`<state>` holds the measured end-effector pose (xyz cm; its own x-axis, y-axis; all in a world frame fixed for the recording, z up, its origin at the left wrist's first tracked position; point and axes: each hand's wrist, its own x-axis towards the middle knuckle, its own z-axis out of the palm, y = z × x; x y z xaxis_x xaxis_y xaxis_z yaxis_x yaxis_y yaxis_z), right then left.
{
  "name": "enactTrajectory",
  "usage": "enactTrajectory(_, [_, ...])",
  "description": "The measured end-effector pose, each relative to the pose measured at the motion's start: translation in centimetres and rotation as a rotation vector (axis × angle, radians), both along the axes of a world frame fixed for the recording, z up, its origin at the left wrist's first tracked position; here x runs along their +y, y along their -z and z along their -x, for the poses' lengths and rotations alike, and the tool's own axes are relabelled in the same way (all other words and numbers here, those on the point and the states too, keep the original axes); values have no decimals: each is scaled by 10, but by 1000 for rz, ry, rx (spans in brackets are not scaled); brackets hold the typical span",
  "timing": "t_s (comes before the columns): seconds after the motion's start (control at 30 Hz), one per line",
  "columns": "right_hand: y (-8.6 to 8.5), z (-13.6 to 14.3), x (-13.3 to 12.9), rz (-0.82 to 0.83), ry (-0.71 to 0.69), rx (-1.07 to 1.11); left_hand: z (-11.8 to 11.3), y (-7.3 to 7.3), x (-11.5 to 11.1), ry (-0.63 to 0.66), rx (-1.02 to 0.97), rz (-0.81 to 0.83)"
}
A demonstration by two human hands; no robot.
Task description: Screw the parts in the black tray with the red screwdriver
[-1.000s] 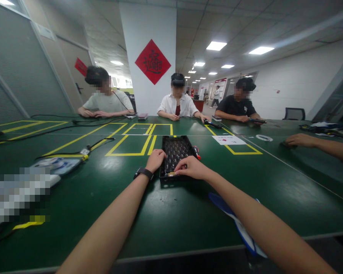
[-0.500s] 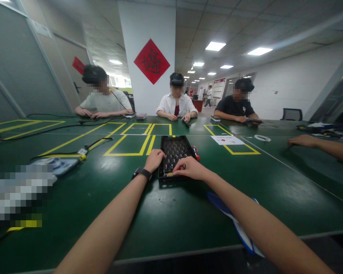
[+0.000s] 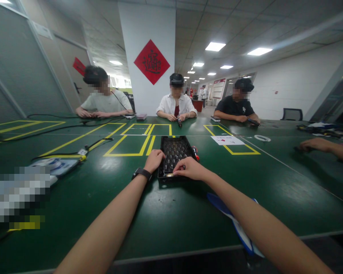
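A black rectangular tray (image 3: pixel 175 146) with rows of small compartments lies on the green table. My left hand (image 3: pixel 154 160), with a dark band at the wrist, rests on the tray's left edge, its fingers closed against the rim. Over the tray's near right part is my right hand (image 3: pixel 187 167). Its fingers are pinched at a small pale yellowish piece (image 3: pixel 169 175) by the near edge; the exact grip is too small to tell. A red and black object (image 3: pixel 195 153) sits just beyond the tray's right side.
Yellow tape outlines mark the green table (image 3: pixel 171 213). A printed sheet (image 3: pixel 227 140) and a white ring (image 3: pixel 262 138) lie to the right. Blue-and-white items (image 3: pixel 241 228) are under my right forearm. Three people sit opposite; another person's hand (image 3: pixel 314 145) is at far right.
My hands and the tray stay almost in place. The pale piece looks brighter. The other person's hand at far right has shifted rightward, and the middle person's hands have moved closer together.
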<state>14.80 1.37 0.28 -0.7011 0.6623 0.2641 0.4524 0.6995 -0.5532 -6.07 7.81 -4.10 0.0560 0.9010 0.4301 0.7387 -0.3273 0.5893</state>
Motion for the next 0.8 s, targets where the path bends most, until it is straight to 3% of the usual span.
enactTrajectory(0.8, [-2, -1, -2, 2, 19, -15, 0, 0, 2, 1, -13, 15])
